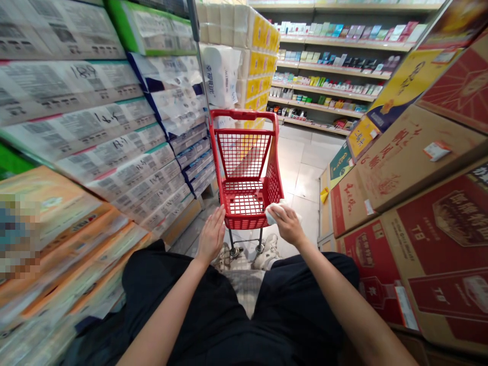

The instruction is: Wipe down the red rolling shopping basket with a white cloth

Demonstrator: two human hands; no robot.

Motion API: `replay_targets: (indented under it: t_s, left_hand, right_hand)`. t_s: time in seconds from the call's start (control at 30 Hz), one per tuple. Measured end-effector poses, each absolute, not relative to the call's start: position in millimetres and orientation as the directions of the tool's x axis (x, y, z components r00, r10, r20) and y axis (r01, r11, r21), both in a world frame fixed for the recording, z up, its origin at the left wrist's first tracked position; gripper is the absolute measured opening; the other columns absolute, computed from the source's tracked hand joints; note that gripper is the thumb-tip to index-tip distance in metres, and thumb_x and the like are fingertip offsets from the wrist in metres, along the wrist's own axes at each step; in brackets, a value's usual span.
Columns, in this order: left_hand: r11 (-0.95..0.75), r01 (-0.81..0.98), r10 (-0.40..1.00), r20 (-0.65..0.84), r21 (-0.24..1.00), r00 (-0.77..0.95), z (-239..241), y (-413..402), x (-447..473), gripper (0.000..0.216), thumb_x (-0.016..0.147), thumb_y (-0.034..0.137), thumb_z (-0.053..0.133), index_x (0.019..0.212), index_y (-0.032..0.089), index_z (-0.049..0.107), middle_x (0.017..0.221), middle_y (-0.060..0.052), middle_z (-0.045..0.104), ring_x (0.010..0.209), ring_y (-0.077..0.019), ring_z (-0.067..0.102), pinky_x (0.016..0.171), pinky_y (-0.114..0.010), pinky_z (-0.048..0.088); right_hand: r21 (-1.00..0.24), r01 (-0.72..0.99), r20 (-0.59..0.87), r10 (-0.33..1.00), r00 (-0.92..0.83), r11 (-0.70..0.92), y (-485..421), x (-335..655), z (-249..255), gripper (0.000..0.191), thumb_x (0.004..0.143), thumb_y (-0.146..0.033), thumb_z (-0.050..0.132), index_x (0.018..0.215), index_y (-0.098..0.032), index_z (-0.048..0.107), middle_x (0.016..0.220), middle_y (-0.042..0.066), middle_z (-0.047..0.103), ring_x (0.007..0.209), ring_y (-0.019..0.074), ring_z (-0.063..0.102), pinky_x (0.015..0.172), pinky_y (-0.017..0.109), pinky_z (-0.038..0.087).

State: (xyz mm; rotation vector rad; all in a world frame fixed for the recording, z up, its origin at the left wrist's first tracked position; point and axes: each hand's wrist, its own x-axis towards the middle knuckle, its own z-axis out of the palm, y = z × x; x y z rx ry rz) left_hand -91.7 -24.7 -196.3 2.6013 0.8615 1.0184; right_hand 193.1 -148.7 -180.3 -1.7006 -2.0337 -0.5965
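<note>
A small red shopping cart stands in a narrow shop aisle right in front of me, its basket empty. My left hand lies flat against the near left corner of the basket, fingers stretched out. My right hand is closed on a white cloth and presses it on the near right corner of the basket. My knees in black trousers and my light shoes show below the cart.
Stacked packs of tissue paper wall the left side. Red and brown cardboard cartons are piled on the right. Shelves of small boxed goods cross the far end. Pale floor tiles run ahead past the cart.
</note>
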Motion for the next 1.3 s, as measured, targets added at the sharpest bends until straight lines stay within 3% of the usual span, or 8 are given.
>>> replay_targets:
  t_s: [0.13,0.3,0.9,1.13,1.3]
  left_hand:
    - [-0.795,0.433,0.606,0.557,0.425,0.567,-198.1,-26.2,-88.7,0.053,0.102,0.026,0.027,0.154,0.026,0.020,0.158,-0.006,0.031,0.147,-0.0203,0.028,0.118,-0.047,0.029]
    - [-0.767,0.414,0.641,0.555,0.491,0.530,-198.9,-34.1,-81.5,0.053,0.102,0.025,0.026,0.155,0.025,0.017,0.160,-0.007,0.026,0.147,-0.0199,0.027,0.119,-0.046,0.028]
    - [-0.762,0.440,0.645,0.623,0.476,0.443,-205.6,-39.5,-86.3,0.052,0.102,0.023,0.024,0.154,0.023,0.021,0.158,-0.008,0.032,0.146,-0.0205,0.029,0.118,-0.045,0.029]
    - [-0.715,0.521,0.696,0.545,0.466,0.467,-190.3,29.1,-76.2,0.051,0.103,0.031,0.020,0.150,0.016,0.032,0.155,-0.010,0.037,0.145,-0.0196,0.030,0.119,-0.043,0.028]
    - [-0.670,0.597,0.742,0.419,0.442,0.523,-174.7,82.7,-52.6,0.056,0.101,0.039,0.022,0.147,0.010,0.035,0.156,-0.015,0.032,0.147,-0.0258,0.026,0.119,-0.051,0.023]
  right_hand:
    - [0.081,0.976,0.513,0.831,-0.213,0.200,-151.6,213.3,-172.0,0.044,0.095,-0.016,0.046,0.138,-0.021,0.052,0.136,0.007,0.058,0.125,0.0255,0.044,0.103,0.040,0.039]
    - [0.005,0.991,0.581,0.806,-0.114,0.137,-144.6,195.6,-171.2,0.034,0.094,-0.029,0.057,0.126,-0.020,0.060,0.123,0.008,0.064,0.119,0.0242,0.048,0.101,0.039,0.039]
    - [-0.115,0.993,0.733,0.675,0.078,0.010,-177.2,127.7,-187.3,0.027,0.090,-0.021,0.059,0.117,-0.020,0.064,0.112,0.007,0.068,0.111,0.0251,0.049,0.099,0.038,0.034]
    - [-0.148,0.984,0.638,0.751,0.173,-0.101,-140.5,78.2,-181.6,0.036,0.091,-0.017,0.054,0.127,-0.018,0.057,0.121,0.008,0.064,0.115,0.0256,0.045,0.100,0.039,0.033]
    - [-0.160,0.979,0.519,0.834,0.190,-0.124,-86.4,57.2,-166.8,0.041,0.093,-0.016,0.049,0.134,-0.014,0.051,0.128,0.013,0.059,0.116,0.0266,0.045,0.100,0.042,0.037]
